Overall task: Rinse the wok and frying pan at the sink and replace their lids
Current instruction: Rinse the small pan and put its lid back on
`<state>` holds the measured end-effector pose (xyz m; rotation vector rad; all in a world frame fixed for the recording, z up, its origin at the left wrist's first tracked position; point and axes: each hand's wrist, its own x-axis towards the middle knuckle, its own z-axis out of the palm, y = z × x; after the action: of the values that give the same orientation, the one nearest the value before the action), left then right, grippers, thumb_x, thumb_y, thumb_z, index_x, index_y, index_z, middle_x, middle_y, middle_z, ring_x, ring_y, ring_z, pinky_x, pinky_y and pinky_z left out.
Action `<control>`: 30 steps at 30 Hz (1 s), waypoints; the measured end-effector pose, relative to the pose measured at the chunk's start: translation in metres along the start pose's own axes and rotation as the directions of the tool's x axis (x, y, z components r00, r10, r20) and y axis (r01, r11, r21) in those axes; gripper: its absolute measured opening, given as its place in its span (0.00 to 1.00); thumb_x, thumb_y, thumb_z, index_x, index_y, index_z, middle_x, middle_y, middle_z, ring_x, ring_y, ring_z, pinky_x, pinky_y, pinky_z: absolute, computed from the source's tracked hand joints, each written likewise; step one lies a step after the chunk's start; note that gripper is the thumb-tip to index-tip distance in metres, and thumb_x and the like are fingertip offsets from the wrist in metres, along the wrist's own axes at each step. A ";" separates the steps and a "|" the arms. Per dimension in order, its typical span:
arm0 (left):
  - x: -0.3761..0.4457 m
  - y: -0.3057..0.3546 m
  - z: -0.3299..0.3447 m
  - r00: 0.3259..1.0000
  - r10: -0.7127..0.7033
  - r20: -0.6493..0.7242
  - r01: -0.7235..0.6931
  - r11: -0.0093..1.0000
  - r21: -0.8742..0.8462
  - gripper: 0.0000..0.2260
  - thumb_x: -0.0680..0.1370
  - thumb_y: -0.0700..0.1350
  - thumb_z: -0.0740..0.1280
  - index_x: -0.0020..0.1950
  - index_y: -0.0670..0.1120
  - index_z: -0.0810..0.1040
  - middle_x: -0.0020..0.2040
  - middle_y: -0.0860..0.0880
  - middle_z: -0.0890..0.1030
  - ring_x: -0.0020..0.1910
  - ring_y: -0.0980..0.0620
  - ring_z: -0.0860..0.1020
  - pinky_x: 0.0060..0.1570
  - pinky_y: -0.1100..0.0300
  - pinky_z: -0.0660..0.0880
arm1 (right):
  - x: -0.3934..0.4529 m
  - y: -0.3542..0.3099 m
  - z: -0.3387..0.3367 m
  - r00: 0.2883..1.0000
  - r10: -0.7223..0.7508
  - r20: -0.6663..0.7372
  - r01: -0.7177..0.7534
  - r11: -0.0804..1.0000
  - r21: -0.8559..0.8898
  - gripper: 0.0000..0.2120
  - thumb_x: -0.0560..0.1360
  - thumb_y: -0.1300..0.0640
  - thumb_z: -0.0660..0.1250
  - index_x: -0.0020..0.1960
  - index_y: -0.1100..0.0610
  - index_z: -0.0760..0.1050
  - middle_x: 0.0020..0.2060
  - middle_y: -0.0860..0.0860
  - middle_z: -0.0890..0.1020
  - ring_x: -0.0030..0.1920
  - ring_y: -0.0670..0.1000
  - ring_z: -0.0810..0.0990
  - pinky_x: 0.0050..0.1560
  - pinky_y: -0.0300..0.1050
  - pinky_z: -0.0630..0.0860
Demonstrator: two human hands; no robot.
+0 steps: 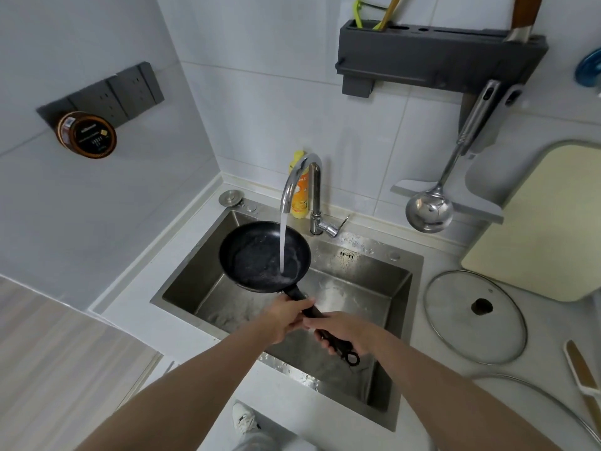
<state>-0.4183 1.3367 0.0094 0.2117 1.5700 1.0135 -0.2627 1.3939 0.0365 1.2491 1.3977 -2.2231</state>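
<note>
A black frying pan hangs over the steel sink, under the chrome faucet. Water runs from the spout into the pan's right side. My left hand grips the black handle close to the pan. My right hand grips the handle further back, near its looped end. A glass lid with a black knob lies flat on the counter right of the sink. A second rim, maybe another lid or the wok, shows at the lower right edge.
A yellow detergent bottle stands behind the faucet. A steel ladle hangs from a grey wall rack. A cream cutting board leans at the right. A round jar sits by wall sockets at the left.
</note>
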 end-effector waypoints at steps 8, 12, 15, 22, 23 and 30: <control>-0.002 0.006 0.007 0.995 -0.103 0.012 0.104 0.991 -0.090 0.04 0.79 0.41 0.69 0.48 0.41 0.79 0.39 0.45 0.83 0.38 0.49 0.81 0.46 0.56 0.81 | -0.014 -0.033 0.007 0.993 -0.047 -0.110 0.027 0.984 -0.177 0.18 0.82 0.49 0.56 0.49 0.64 0.74 0.30 0.55 0.77 0.25 0.50 0.73 0.25 0.41 0.71; 0.002 0.009 0.017 0.987 -0.159 0.029 0.161 0.980 -0.117 0.03 0.80 0.41 0.66 0.47 0.43 0.77 0.34 0.47 0.81 0.36 0.51 0.79 0.50 0.55 0.78 | -0.018 -0.044 0.015 0.973 -0.102 -0.208 0.000 0.897 -0.442 0.17 0.81 0.55 0.55 0.41 0.64 0.73 0.25 0.55 0.78 0.20 0.50 0.74 0.29 0.40 0.73; 0.006 0.011 0.024 0.984 -0.166 0.068 0.175 0.973 -0.153 0.05 0.79 0.42 0.68 0.51 0.41 0.78 0.41 0.44 0.82 0.41 0.49 0.79 0.42 0.56 0.79 | -0.010 -0.047 0.015 0.947 -0.171 -0.272 -0.020 0.814 -0.581 0.11 0.79 0.57 0.57 0.42 0.60 0.72 0.29 0.56 0.80 0.23 0.52 0.77 0.30 0.42 0.75; 0.007 0.015 0.026 0.988 -0.153 0.011 0.152 0.964 -0.220 0.15 0.75 0.44 0.74 0.58 0.38 0.79 0.44 0.44 0.83 0.42 0.48 0.80 0.41 0.56 0.77 | -0.005 -0.041 0.014 0.839 -0.426 -0.339 -0.100 0.492 -0.865 0.16 0.76 0.55 0.62 0.62 0.58 0.74 0.50 0.54 0.84 0.50 0.56 0.83 0.43 0.46 0.76; 0.009 0.015 0.025 0.989 -0.147 0.012 0.146 0.963 -0.226 0.16 0.75 0.43 0.74 0.59 0.37 0.79 0.44 0.44 0.83 0.42 0.49 0.80 0.43 0.56 0.77 | -0.004 -0.039 0.015 0.827 -0.450 -0.337 -0.094 0.480 -0.872 0.18 0.76 0.54 0.63 0.64 0.58 0.72 0.53 0.54 0.83 0.53 0.57 0.82 0.45 0.46 0.74; 0.008 0.018 0.016 0.992 -0.122 0.037 0.128 0.959 -0.253 0.16 0.78 0.40 0.69 0.65 0.36 0.76 0.50 0.43 0.82 0.46 0.47 0.80 0.46 0.56 0.78 | 0.006 -0.037 0.023 0.802 -0.480 -0.354 -0.077 0.506 -0.859 0.22 0.76 0.54 0.63 0.67 0.61 0.66 0.56 0.57 0.81 0.57 0.58 0.81 0.49 0.48 0.75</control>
<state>-0.4139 1.3606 0.0171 -0.0541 1.3990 1.0975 -0.3004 1.3950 0.0591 1.3656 2.5363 -0.8496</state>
